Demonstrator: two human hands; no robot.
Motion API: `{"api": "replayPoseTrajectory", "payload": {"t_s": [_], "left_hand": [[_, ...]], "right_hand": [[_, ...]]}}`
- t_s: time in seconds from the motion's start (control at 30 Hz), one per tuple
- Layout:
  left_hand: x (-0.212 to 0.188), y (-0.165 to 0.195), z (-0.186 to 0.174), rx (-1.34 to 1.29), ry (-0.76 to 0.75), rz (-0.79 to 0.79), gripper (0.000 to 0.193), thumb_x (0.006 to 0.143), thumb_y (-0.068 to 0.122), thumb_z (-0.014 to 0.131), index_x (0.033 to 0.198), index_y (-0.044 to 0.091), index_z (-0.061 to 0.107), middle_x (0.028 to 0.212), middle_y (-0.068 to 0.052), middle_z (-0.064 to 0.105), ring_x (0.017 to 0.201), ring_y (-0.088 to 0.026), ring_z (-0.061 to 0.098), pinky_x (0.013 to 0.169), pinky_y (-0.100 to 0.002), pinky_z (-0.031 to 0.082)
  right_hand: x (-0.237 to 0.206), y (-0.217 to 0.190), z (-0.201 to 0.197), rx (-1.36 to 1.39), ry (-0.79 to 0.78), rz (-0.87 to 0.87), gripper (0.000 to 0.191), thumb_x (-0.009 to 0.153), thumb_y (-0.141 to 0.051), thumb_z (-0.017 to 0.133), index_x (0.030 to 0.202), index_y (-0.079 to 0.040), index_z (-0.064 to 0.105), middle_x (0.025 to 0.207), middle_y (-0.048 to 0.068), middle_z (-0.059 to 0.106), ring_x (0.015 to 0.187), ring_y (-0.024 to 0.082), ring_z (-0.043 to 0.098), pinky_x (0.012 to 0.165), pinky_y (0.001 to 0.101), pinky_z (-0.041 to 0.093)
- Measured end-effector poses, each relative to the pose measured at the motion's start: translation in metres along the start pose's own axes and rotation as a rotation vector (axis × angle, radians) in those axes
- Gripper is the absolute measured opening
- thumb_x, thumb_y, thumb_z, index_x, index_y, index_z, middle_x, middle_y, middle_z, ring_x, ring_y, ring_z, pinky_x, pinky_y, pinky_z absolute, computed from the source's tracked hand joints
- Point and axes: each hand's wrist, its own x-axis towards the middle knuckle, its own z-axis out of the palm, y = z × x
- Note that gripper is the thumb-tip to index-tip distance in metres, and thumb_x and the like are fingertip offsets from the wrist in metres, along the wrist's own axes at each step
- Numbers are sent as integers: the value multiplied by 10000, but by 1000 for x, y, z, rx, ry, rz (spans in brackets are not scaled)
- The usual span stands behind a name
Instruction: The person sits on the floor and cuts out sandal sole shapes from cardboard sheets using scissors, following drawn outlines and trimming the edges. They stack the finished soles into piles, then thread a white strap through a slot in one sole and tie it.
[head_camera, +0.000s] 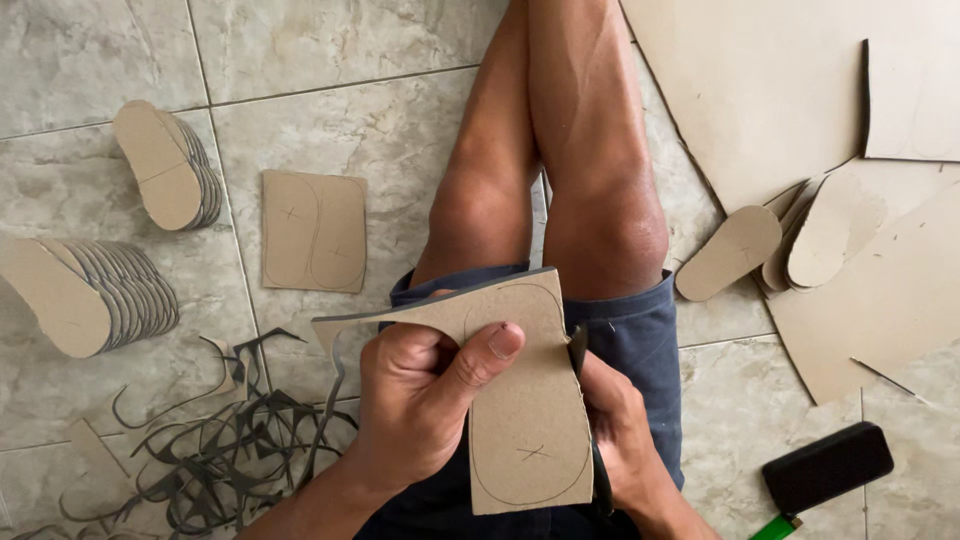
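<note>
We clamp the left hand (425, 400) fingers on the cardboard piece (525, 410) above our lap; the right hand (620, 430) closes on scissors (590, 420) at its right edge. Two stacks of cut soles (90, 295) lie left; one marked blank (313, 230) and uncut sheets (760, 110) remain. No labels are visible.

Pale marbled floor tiles (380, 130) with dark grout lines, probably lit by daylight.
</note>
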Motion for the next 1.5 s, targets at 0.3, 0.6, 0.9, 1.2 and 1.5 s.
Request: {"api": "replayPoseTrajectory", "payload": {"t_s": [0.3,0.6,0.9,1.2,1.5], "left_hand": [[-2,-2,-4,64,-24,3,342,993,209,760,712,23,700,598,38,594,563,-17,463,482,-217,363],[-3,3,-6,-46,-58,-57,189,989,195,715,950,12,742,748,18,696,674,-23,575,583,-221,474],[-11,7,-7,48,-139,-3,218,1015,184,699,895,4,722,788,53,618,718,-35,537,617,-234,453],[-10,10,-15,55,-144,-204,183,945,175,721,910,2,768,720,25,706,656,-32,582,560,-239,480],[-12,18,-18,93,-270,-170,187,978,174,701,972,0,769,780,26,701,697,-25,607,596,-236,512]], "right_hand": [[-2,0,4,-277,172,-118,391,771,-275,848,930,58,720,719,26,714,651,61,655,579,237,530],[-8,5,9,-325,215,-191,296,775,-210,813,850,53,702,593,23,605,538,40,558,488,237,439],[-9,-3,9,-133,130,-91,191,783,-43,710,935,67,673,732,50,628,684,43,558,578,255,480],[-12,-5,6,-278,126,-104,253,751,-191,784,859,29,721,585,12,565,533,60,496,503,259,407],[-8,-25,12,-15,31,62,315,747,-165,711,1011,1,665,846,-4,670,787,65,591,689,262,499]]}}
